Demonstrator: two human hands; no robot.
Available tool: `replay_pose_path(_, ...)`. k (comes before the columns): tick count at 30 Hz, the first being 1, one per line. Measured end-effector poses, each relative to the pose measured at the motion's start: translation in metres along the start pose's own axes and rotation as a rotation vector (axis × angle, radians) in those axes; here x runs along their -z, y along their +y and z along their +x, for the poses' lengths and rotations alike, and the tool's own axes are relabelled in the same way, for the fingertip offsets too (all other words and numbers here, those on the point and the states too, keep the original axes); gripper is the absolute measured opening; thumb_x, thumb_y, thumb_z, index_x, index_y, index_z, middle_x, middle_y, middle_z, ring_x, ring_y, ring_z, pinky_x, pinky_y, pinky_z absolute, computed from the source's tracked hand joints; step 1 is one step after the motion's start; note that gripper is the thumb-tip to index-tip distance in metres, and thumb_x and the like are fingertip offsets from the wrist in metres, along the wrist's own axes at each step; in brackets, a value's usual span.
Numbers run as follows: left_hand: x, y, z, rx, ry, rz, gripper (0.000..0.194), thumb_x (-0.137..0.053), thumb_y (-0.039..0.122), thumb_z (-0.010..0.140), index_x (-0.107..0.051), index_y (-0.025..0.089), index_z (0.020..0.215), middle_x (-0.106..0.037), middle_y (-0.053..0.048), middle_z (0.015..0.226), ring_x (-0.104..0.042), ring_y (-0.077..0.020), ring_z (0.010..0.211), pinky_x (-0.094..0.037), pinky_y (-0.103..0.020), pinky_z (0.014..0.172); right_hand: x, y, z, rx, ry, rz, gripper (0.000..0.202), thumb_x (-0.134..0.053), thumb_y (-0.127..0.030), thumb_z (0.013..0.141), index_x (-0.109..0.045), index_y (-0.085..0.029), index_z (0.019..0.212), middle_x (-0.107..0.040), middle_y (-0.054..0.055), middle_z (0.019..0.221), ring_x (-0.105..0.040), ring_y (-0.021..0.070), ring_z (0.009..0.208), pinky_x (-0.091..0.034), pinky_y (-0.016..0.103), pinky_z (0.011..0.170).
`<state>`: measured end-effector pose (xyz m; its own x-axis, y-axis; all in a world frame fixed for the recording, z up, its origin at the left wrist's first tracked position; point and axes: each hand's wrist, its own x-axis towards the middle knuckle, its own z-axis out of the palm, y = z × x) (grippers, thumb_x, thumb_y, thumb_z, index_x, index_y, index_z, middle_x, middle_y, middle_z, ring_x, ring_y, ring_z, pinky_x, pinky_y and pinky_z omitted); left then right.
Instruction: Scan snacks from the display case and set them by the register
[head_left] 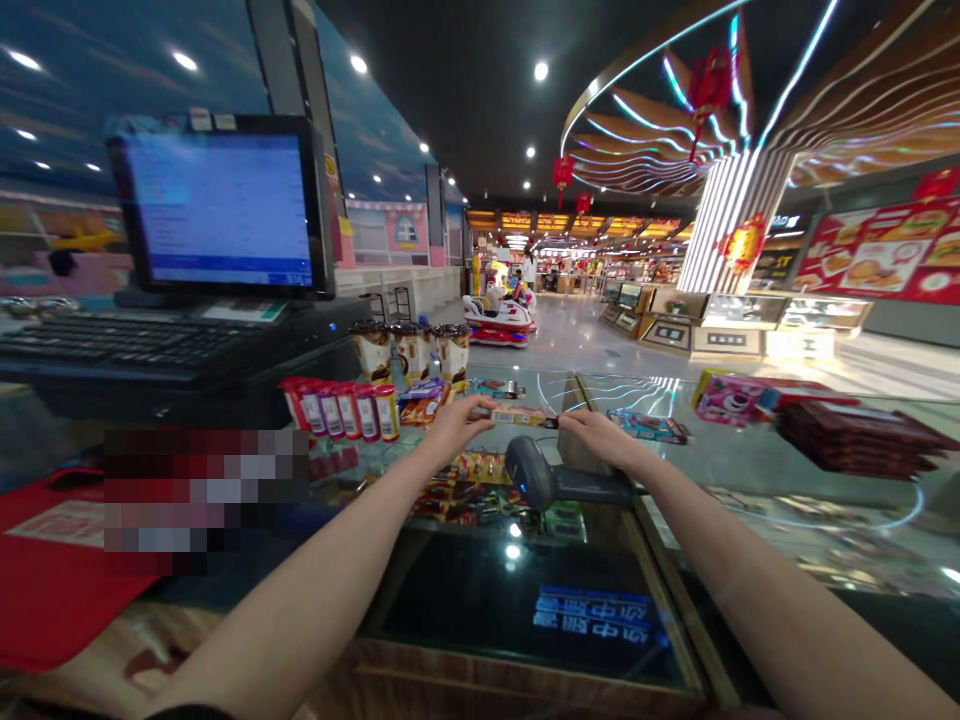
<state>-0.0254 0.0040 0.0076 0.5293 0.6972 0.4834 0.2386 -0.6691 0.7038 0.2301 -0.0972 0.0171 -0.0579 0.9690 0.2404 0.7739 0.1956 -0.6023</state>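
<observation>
A narrow yellow-brown wrapped snack bar [520, 415] lies level between my two hands over the glass counter. My left hand [459, 425] pinches its left end, and the fingers of my right hand [596, 436] close on its dark right end. Just below the bar, a black handheld barcode scanner [577, 485] rests on the counter with a small blue light on its head. Blue snack packs [646, 427] lie just beyond my right hand. To the left of my left hand are orange and purple wrapped bars [426, 400].
Several colourful tubes [345, 410] and brown-lidded cups [412, 352] stand on the left. A monitor [225, 210] and keyboard [112, 345] stand farther left, near a red mat [60, 570]. Brown packets [862, 438] and a pink box [726, 398] lie at right.
</observation>
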Motion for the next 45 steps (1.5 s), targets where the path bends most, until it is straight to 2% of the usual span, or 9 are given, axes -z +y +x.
replay_pose_path(3, -0.002, -0.006, -0.001, 0.011, -0.004, -0.001, 0.024, -0.068, 0.022, 0.073, -0.065, 0.019, 0.097, -0.07, -0.005, 0.11, -0.071, -0.0193, 0.088, -0.054, -0.037, 0.088, 0.003, -0.001, -0.005, 0.018, -0.034, -0.01, 0.041, -0.038, -0.04, 0.092, -0.072, -0.017, 0.094, -0.071, 0.006, 0.089, -0.063, 0.0263, 0.091, -0.046, 0.036, 0.084)
replay_pose_path(7, -0.003, -0.009, -0.003, 0.035, 0.005, 0.025, 0.023, -0.068, 0.023, 0.075, -0.065, 0.02, 0.098, -0.071, -0.005, 0.105, -0.071, -0.0198, 0.087, -0.054, -0.036, 0.086, 0.017, -0.006, -0.019, 0.049, -0.068, 0.056, 0.043, -0.044, -0.045, 0.091, -0.068, -0.019, 0.114, -0.068, 0.008, 0.116, -0.058, 0.0283, 0.111, -0.042, 0.041, 0.099)
replay_pose_path(10, -0.003, -0.007, -0.004, 0.053, 0.011, 0.056, 0.023, -0.068, 0.022, 0.075, -0.065, 0.02, 0.098, -0.072, -0.004, 0.102, -0.071, -0.0194, 0.086, -0.054, -0.034, 0.085, 0.029, -0.013, -0.036, 0.051, -0.236, 0.133, 0.051, -0.053, -0.054, 0.087, -0.063, -0.021, 0.125, -0.06, 0.007, 0.132, -0.056, 0.0274, 0.118, -0.042, 0.041, 0.103)
replay_pose_path(12, -0.002, -0.005, -0.005, 0.069, 0.011, 0.08, 0.024, -0.068, 0.021, 0.075, -0.065, 0.02, 0.099, -0.072, -0.003, 0.1, -0.071, -0.0192, 0.085, -0.054, -0.033, 0.085, 0.034, -0.019, -0.046, 0.046, -0.362, 0.136, 0.06, -0.063, -0.056, 0.08, -0.058, -0.023, 0.13, -0.059, 0.007, 0.133, -0.055, 0.0272, 0.119, -0.041, 0.042, 0.104)
replay_pose_path(15, -0.002, -0.001, -0.006, 0.093, 0.009, 0.116, 0.025, -0.068, 0.018, 0.075, -0.065, 0.02, 0.1, -0.073, -0.002, 0.098, -0.071, -0.0193, 0.087, -0.053, -0.032, 0.085, 0.035, -0.026, -0.055, 0.057, -0.441, 0.069, 0.078, -0.078, -0.05, 0.066, -0.051, -0.022, 0.134, -0.059, 0.009, 0.129, -0.055, 0.0272, 0.117, -0.043, 0.041, 0.101)
replay_pose_path(18, -0.002, 0.002, -0.007, 0.111, 0.007, 0.136, 0.025, -0.068, 0.017, 0.075, -0.065, 0.02, 0.1, -0.073, -0.002, 0.096, -0.071, -0.0194, 0.088, -0.053, -0.031, 0.085, 0.03, -0.033, -0.057, 0.059, -0.46, -0.027, 0.079, -0.081, -0.041, 0.062, -0.049, -0.02, 0.131, -0.062, 0.008, 0.116, -0.06, 0.0249, 0.104, -0.047, 0.037, 0.09)
replay_pose_path(26, -0.001, -0.001, -0.007, 0.11, 0.02, 0.134, 0.025, -0.066, 0.018, 0.076, -0.065, 0.02, 0.101, -0.073, -0.004, 0.099, -0.071, -0.0205, 0.09, -0.052, -0.031, 0.085, 0.022, -0.04, -0.056, 0.133, -0.388, -0.128, 0.052, -0.072, -0.034, 0.068, -0.055, -0.019, 0.115, -0.063, 0.004, 0.098, -0.06, 0.0197, 0.085, -0.044, 0.03, 0.074)
replay_pose_path(33, -0.001, -0.003, -0.005, 0.136, 0.045, 0.187, 0.026, -0.068, 0.02, 0.076, -0.067, 0.02, 0.102, -0.073, -0.002, 0.087, -0.071, -0.0197, 0.087, -0.052, -0.031, 0.084, 0.03, -0.041, -0.055, 0.18, -0.31, 0.016, 0.048, -0.068, -0.028, 0.071, -0.057, -0.019, 0.117, -0.066, 0.002, 0.095, -0.061, 0.0183, 0.084, -0.045, 0.03, 0.075)
replay_pose_path(45, 0.0, -0.003, -0.005, 0.127, 0.05, 0.157, 0.031, -0.067, 0.022, 0.077, -0.068, 0.018, 0.108, -0.075, -0.005, 0.089, -0.072, -0.0215, 0.089, -0.052, -0.033, 0.087, 0.032, -0.041, -0.056, 0.158, -0.369, 0.088, 0.051, -0.068, -0.029, 0.071, -0.06, -0.019, 0.12, -0.07, 0.004, 0.104, -0.064, 0.0228, 0.092, -0.049, 0.035, 0.083)
